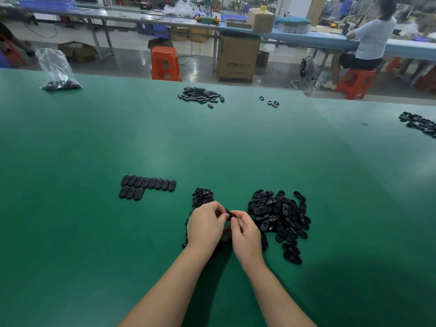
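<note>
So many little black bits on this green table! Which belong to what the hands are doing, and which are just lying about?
In the job: left hand and right hand pinching one black part; heap of oval shells; heap of small pieces; neat rows of ovals.
Lying about: plastic bag; far heap; loose rings; heap at the right edge.

Bare-armed left grip (205, 226), right grip (246, 234)

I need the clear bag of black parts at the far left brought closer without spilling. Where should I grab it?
Take a grip on the clear bag at its empty upper film, coming from above: the black parts weigh down its bottom, while the top stands up crumpled, free to pinch.
</note>
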The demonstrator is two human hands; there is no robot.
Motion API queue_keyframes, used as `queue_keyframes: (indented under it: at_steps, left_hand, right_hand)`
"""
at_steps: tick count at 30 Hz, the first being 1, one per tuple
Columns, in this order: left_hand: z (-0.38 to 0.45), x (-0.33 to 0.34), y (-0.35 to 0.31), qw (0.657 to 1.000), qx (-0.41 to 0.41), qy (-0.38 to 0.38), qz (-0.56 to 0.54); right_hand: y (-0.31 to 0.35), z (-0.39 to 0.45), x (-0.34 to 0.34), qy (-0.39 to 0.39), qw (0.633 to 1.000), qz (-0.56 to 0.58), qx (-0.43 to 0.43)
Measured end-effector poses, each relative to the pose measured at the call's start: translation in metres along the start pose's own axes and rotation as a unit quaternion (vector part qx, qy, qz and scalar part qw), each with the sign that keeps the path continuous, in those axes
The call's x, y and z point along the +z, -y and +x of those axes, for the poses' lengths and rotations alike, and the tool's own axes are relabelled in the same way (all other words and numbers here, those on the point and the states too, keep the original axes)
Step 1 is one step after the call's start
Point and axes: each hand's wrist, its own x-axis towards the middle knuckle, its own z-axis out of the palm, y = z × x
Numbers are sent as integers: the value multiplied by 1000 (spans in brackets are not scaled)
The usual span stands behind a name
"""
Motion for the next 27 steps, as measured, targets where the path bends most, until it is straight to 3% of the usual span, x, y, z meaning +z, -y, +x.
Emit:
queue_keyframes:
  at_steps: [7, 12, 19, 24, 27]
  left_hand:
    - [-7, 3, -1, 993, 87, -17, 76]
    - [-18, 10, 4, 989, 136, -28, 42]
    - [-15, 7, 4, 994, 93, -46, -34]
    - [-2, 0, 4, 997, 40, 39, -47]
    - [3, -3, 5, 996, 47, 63, -38]
  right_hand:
    - [1, 0, 0, -7, 1000, 23, 5]
    - [-3, 4, 0, -24, 997, 70, 29]
    - [-4, 3, 1, -14, 999, 46, 12]
    - [-4, 3, 0, -7, 999, 49, 17]
    - [-3, 3, -1, 3, 999, 49, 19]
